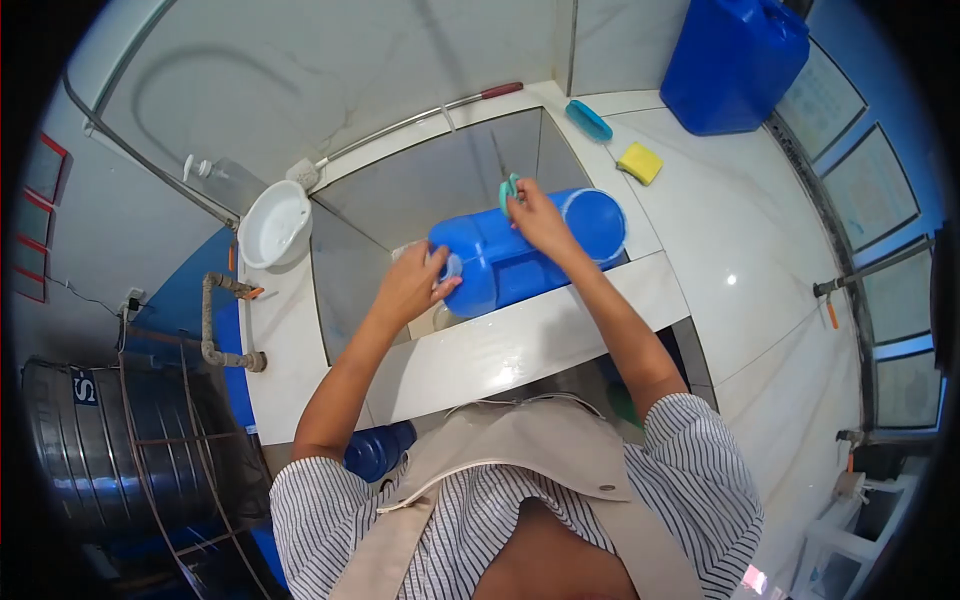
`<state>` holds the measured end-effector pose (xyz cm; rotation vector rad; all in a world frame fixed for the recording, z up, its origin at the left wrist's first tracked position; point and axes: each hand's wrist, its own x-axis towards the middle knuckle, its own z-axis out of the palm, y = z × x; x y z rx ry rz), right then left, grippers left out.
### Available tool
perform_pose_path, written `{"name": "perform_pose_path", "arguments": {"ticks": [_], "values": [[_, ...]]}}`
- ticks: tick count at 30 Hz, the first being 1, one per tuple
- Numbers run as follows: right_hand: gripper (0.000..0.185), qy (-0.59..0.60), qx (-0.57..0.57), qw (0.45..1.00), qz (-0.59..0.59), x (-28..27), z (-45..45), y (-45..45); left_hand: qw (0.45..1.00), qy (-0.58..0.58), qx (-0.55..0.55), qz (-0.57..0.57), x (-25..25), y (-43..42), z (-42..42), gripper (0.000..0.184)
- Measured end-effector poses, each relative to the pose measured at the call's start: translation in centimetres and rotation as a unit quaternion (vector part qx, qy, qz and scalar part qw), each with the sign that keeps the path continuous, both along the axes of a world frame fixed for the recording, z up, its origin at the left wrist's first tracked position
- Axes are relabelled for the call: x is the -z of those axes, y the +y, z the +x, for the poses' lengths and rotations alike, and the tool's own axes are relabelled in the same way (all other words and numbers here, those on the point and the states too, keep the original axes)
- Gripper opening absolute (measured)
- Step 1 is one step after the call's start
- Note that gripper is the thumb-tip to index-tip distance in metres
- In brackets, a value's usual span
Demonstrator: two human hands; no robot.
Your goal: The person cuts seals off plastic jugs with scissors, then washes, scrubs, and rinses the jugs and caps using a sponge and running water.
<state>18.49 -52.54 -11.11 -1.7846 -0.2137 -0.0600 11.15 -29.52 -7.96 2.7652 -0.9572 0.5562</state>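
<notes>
A blue plastic water jug (515, 281) lies on its side across the sink (375, 202), its neck towards the left and its round base to the right. My left hand (408, 284) is closed around the neck, with thumb and fingers at the mouth. Above the jug's body, my right hand (540, 220) grips a pair of scissors (510, 190) by its teal handles. The thin blades point up and away from me, towards the back of the sink. Part of the sink floor is hidden under the jug.
A white basin (274, 226) and a pump bottle (222, 180) stand left. Along the back rim lies a long-handled brush (400, 125). A teal scrub brush (588, 121), yellow sponge (640, 163) and blue jerrycan (732, 70) sit right. A pipe (212, 320) rises at the left edge.
</notes>
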Motion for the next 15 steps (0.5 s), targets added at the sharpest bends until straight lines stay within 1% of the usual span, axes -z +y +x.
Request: {"name": "perform_pose_path", "arguments": {"ticks": [1, 2, 3, 4, 5, 6, 8, 9, 10, 11, 12, 14, 15], "values": [[0.032, -0.002, -0.002, 1.0, -0.002, 0.0, -0.6, 1.2, 0.997, 0.078, -0.012, -0.018, 0.7, 0.3, -0.3, 0.042], [0.033, -0.08, 0.047, 0.988, -0.12, -0.3, -1.5, 2.4, 0.987, 0.157, -0.024, -0.036, 1.3, 0.4, -0.6, 0.042], [0.034, -0.156, 0.096, 0.955, -0.235, -0.5, -2.1, 3.3, 0.986, 0.159, -0.026, -0.038, 1.6, 0.1, -0.8, 0.042], [0.034, -0.156, 0.094, 0.954, -0.237, -0.9, -2.4, 3.7, 0.985, 0.154, -0.075, -0.032, 2.0, -0.5, -0.5, 0.039], [0.034, -0.133, 0.115, 0.952, -0.25, -1.3, -2.6, 4.0, 0.981, 0.15, -0.123, -0.027, 2.2, -1.2, -0.4, 0.037], [0.033, -0.108, 0.136, 0.949, -0.262, -1.2, -2.9, 4.2, 0.98, 0.153, -0.124, -0.029, 1.9, -2.0, -0.6, 0.037], [0.033, -0.112, 0.136, 0.945, -0.277, -1.1, -2.9, 4.3, 0.928, 0.229, -0.277, -0.101, 1.4, -3.1, -1.0, 0.04], [0.032, -0.116, 0.139, 0.941, -0.287, -0.9, -2.9, 4.3, 0.927, 0.23, -0.277, -0.103, 1.6, -2.4, -0.7, 0.04], [0.032, -0.115, 0.139, 0.94, -0.29, -0.8, -3.0, 4.3, 0.878, 0.348, -0.272, -0.184, 1.7, -1.3, -0.3, 0.04], [0.032, -0.112, 0.138, 0.94, -0.29, -0.8, -3.1, 4.3, 0.809, 0.458, -0.26, -0.26, 1.8, -0.3, -0.2, 0.041], [0.032, -0.112, 0.139, 0.94, -0.291, -1.0, -2.9, 4.1, 0.811, 0.457, -0.256, -0.262, 1.0, 0.0, -0.5, 0.041], [0.032, -0.108, 0.141, 0.939, -0.294, -1.2, -2.8, 3.9, 0.82, 0.448, -0.257, -0.246, -0.2, 0.7, -1.9, 0.034], [0.032, -0.102, 0.138, 0.94, -0.293, -1.1, -3.0, 4.1, 0.821, 0.45, -0.256, -0.242, 0.3, 0.7, -2.0, 0.034]]}}
